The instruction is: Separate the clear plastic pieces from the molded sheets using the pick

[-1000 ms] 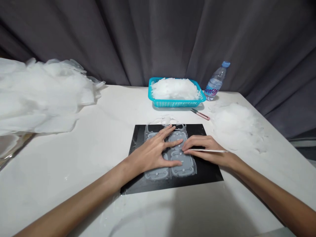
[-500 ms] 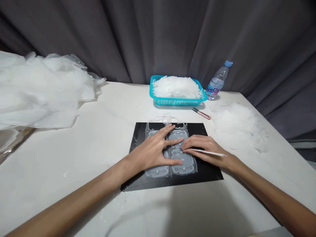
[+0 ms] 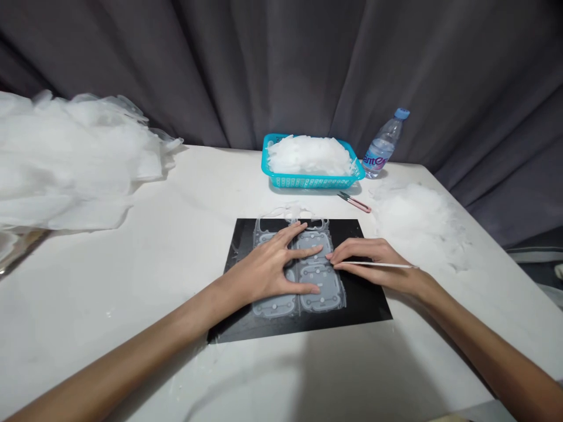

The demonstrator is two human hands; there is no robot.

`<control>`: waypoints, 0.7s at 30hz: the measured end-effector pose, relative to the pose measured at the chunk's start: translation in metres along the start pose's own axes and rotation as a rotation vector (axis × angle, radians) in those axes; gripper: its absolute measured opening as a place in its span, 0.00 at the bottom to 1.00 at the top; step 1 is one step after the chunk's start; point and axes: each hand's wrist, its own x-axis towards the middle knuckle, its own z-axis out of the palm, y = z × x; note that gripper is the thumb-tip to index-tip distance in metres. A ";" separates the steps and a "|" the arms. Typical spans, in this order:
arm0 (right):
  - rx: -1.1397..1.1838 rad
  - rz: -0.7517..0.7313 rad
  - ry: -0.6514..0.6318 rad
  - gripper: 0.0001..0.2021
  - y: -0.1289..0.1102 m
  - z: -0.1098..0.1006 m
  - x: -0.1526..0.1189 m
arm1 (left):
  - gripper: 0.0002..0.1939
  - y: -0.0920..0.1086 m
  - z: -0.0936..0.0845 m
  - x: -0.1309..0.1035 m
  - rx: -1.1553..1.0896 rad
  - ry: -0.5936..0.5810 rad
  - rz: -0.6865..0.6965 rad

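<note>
A translucent grey moulded sheet (image 3: 322, 286) is partly covered by the splayed left hand (image 3: 275, 265); a thin white stick (image 3: 378, 265) is pinched in the right hand (image 3: 382, 254).

On our wht tbl (image 3: 167, 234) we had a blk mat (image 3: 363, 302) approx. ctr., blue bskt (image 3: 314, 182) & water btl (image 3: 382, 147) at back, pink-handled snips (image 3: 359, 204), wht pcs (image 3: 416, 220) R, translucent sheets (image 3: 70, 158) L.
</note>
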 end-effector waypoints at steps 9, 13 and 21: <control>-0.005 -0.044 -0.010 0.07 0.001 0.007 0.002 | 0.41 -0.002 0.001 -0.001 0.048 -0.006 -0.026; -0.056 -0.100 -0.026 0.09 0.003 0.008 0.001 | 0.42 -0.002 0.001 0.000 0.054 -0.002 -0.019; -0.470 -0.336 0.109 0.11 0.010 0.026 0.005 | 0.32 -0.001 0.003 0.002 0.027 0.017 -0.054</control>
